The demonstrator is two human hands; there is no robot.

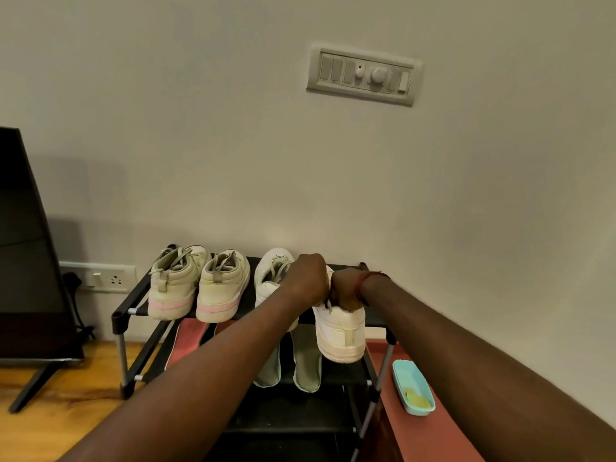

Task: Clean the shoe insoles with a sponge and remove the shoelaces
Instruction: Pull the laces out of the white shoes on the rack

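Observation:
Two white sneakers stand heel-out on the top shelf of a black shoe rack (120, 320). The right white sneaker (340, 331) sits at the shelf's front edge, and both my hands are on it. My left hand (308, 278) curls down over its lace area, hiding the fingertips. My right hand (346, 291) grips the collar near the heel, with a bit of lace showing beside it. The left white sneaker (268, 278) is partly behind my left forearm. Two pale green insoles (308, 365) lie on the lower shelf. A yellow sponge (416, 400) lies in a turquoise tray (405, 370).
Two beige sneakers with pink soles (196, 288) stand at the rack's left. Red insoles (186, 341) lean on the lower shelf. The tray rests on a red surface right of the rack. A dark TV (26, 245) on a stand and a wall socket (100, 276) are at left.

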